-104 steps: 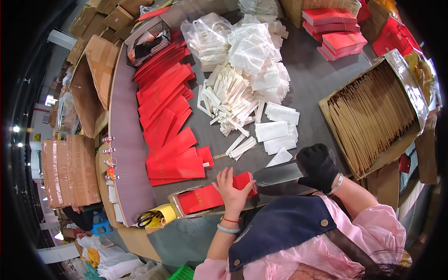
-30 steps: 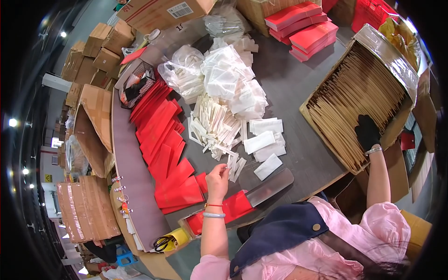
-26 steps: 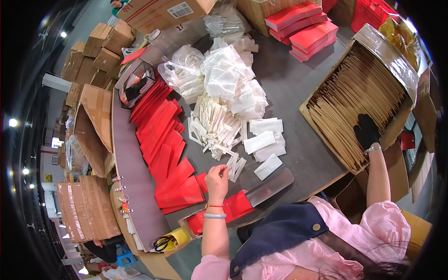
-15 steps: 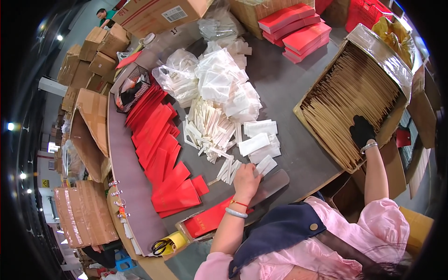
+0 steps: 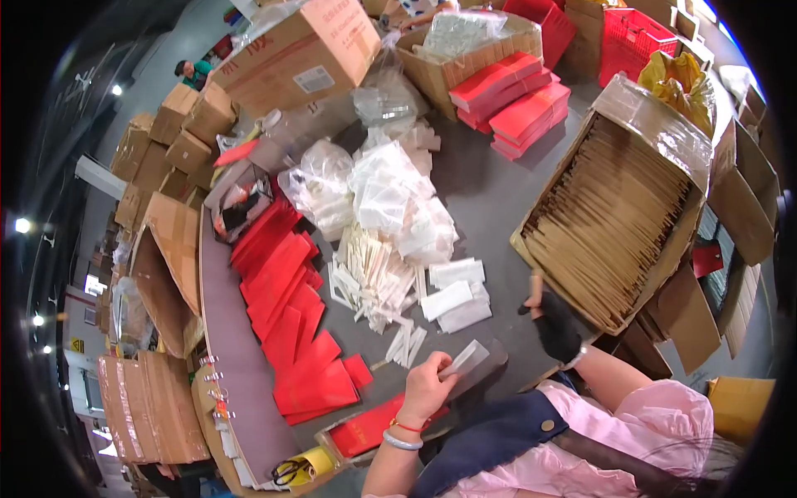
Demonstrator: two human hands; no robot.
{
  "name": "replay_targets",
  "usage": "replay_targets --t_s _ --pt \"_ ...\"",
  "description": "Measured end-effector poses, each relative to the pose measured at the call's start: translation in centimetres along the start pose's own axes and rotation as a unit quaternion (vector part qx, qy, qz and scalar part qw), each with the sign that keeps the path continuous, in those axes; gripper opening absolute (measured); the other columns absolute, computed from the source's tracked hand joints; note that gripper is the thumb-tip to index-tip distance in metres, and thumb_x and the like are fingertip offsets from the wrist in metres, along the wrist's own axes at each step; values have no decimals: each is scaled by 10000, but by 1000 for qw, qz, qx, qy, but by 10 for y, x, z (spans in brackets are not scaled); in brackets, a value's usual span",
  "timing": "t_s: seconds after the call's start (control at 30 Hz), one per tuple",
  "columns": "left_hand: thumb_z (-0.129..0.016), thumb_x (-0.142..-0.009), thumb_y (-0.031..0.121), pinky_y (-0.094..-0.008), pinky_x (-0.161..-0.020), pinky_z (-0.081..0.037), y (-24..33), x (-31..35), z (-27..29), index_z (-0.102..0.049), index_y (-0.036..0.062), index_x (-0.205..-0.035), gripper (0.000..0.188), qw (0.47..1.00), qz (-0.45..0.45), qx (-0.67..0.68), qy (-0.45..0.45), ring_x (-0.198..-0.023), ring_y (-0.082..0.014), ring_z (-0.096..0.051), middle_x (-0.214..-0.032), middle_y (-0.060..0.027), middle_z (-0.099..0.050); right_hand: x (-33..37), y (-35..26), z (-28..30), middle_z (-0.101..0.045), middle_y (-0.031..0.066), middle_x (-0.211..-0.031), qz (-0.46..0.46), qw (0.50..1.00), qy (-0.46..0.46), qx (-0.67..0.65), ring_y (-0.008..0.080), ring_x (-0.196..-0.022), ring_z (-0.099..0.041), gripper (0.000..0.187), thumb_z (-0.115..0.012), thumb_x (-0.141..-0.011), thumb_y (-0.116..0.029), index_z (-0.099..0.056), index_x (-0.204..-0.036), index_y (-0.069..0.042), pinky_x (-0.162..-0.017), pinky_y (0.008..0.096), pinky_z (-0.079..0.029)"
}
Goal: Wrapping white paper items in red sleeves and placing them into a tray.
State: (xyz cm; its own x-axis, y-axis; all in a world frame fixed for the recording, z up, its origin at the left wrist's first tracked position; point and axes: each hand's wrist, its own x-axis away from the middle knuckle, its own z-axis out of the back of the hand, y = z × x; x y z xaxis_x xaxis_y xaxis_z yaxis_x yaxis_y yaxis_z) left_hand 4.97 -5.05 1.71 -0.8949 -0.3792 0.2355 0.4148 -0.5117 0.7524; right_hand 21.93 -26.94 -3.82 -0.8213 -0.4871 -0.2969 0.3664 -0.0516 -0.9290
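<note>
- Head view: the left hand is pinched on a white slip, which sticks out past its fingertips, long axis toward 2 o'clock.
- The gloved right hand is curled on a brown piece, its visible end pointing near 12 o'clock; its full length cannot be told.
- From the left hand, the brown piece lies between 1 and 2 o'clock, well apart; from the right hand, the slip lies between 8 and 9 o'clock.
- The red packet lies at 8 o'clock from the left hand, its long axis toward 2 o'clock; the left hand is much the nearer.
- The clear strip runs likewise toward 2 o'clock, partly behind the slip.
- The carton stands at 1 o'clock from the right hand, its near edge just beside the glove.
</note>
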Motion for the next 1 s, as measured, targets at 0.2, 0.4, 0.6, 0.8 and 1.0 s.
replay_targets --t_s 0.2,0.4,0.6,0.8,1.0 --pt "-805 -626 224 -387 -769 -401 -19 23 -4 -690 135 -972 375 967 -97 -216 93 -895 -251 -529 -920 -31 -576 -10 0 -12 -591 118 -824 35 965 -214 149 294 -752 -592 227 -600 -854 -82 -644 -1072 -128 -673 387 -473" --pt "-833 -612 269 -447 -953 -366 -31 59 15 -620 83 -1155 613 964 -63 -220 138 -1096 -313 -476 -1134 -74 -560 -16 -4 -9 -592 92 -796 82 885 -374 266 283 -727 -596 309 -658 -787 -190 -667 -1095 -209 -635 412 -476" --pt "-847 -575 297 -440 -931 -362 -31 57 -2 -612 77 -1167 674 964 -87 -225 110 -1096 -288 -469 -1155 -63 -549 -5 6 -41 -622 110 -843 157 854 -402 292 287 -772 -615 183 -668 -795 -252 -694 -954 -167 -670 402 -499" --pt "-838 -584 280 -434 -923 -371 -33 52 -7 -591 71 -1199 694 962 -78 -243 91 -1088 -298 -474 -1165 -68 -549 6 42 -38 -610 153 -873 11 925 -316 212 326 -836 -600 125 -651 -806 -203 -666 -818 -80 -743 431 -496" --pt "-778 -655 239 -442 -893 -395 -22 32 -10 -601 122 -1191 577 965 -108 -231 66 -1079 -303 -483 -1163 -102 -539 14 -28 -109 -609 122 -1002 -70 925 -372 -7 293 -954 -588 390 -699 -731 -342 -599 -1014 -93 -838 384 -453"
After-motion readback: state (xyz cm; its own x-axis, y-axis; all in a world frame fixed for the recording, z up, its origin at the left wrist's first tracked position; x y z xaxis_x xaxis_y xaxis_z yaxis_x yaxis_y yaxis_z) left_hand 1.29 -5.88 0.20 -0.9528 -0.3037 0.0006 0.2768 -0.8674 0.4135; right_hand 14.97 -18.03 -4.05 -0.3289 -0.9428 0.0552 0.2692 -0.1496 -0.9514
